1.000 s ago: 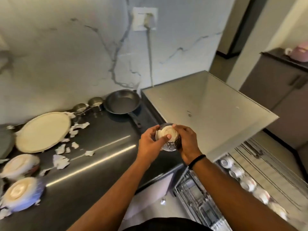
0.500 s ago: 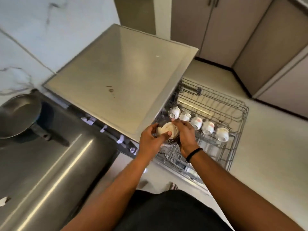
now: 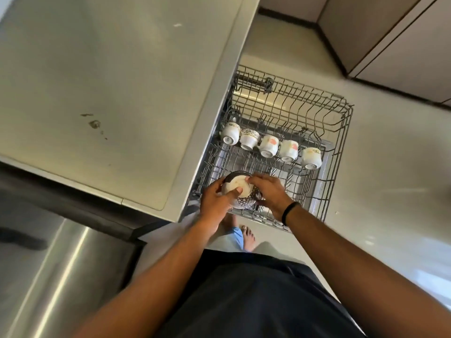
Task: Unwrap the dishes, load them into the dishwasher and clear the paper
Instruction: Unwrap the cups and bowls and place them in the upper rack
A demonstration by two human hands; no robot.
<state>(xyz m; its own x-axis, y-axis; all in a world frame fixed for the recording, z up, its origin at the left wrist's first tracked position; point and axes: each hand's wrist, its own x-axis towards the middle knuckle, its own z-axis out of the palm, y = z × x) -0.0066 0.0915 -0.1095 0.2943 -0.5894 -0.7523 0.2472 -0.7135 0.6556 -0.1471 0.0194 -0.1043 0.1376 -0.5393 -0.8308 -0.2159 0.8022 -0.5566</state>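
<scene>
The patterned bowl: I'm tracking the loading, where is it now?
In the head view the patterned bowl is gripped between the left hand and right hand, over the dishwasher rack, nearer than the five cups.

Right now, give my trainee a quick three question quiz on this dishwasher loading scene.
1. True or false: both the left hand and right hand hold the patterned bowl.
2. How many cups sit in a row on the rack?
3. The bowl is: A) on the counter, B) over the rack's near end, C) on the floor.

Key: 1 true; 2 five; 3 B.
</scene>
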